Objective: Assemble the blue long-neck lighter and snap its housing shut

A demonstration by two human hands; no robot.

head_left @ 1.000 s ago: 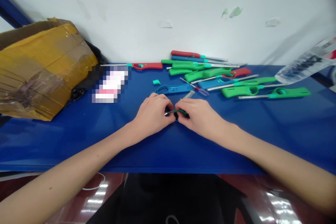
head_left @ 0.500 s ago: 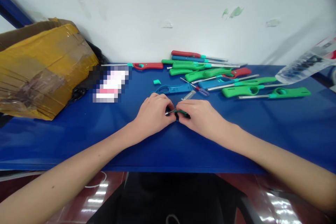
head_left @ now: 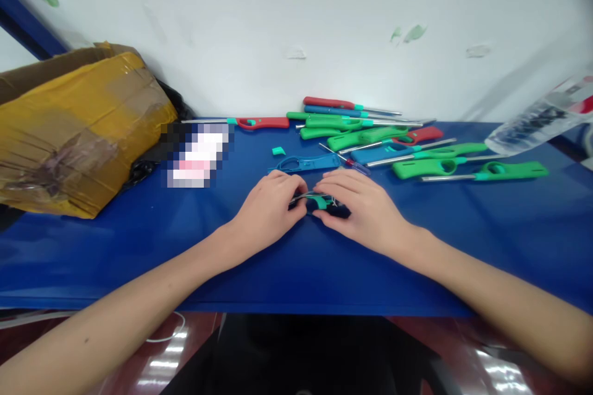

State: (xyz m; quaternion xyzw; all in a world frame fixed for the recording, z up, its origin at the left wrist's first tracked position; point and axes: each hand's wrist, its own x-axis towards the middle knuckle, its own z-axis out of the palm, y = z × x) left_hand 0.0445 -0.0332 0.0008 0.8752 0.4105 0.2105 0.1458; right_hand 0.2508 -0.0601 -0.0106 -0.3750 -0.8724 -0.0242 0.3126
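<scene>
Near the middle of the blue table, my left hand (head_left: 273, 203) pinches the metal rod end of a partly hidden lighter piece (head_left: 319, 202), which shows a teal part and a thin wire. My right hand (head_left: 365, 210) curls round the other end, with thumb and fingers parted over it. Just behind the hands lie a blue lighter shell half (head_left: 308, 163), a small teal piece (head_left: 278, 151) and a screwdriver (head_left: 354, 165). A red lighter (head_left: 264, 123) rests farther back on the left.
Several green, red and blue lighters (head_left: 417, 168) are piled at the back right of the table (head_left: 259, 284). A taped cardboard box (head_left: 92, 129) stands at the left. A plastic bottle (head_left: 532, 123) leans at the far right.
My right thumb and fingers have spread apart, showing more of the teal part between the hands. My right fingers now cover the clear piece behind them. The view has tilted slightly up.
</scene>
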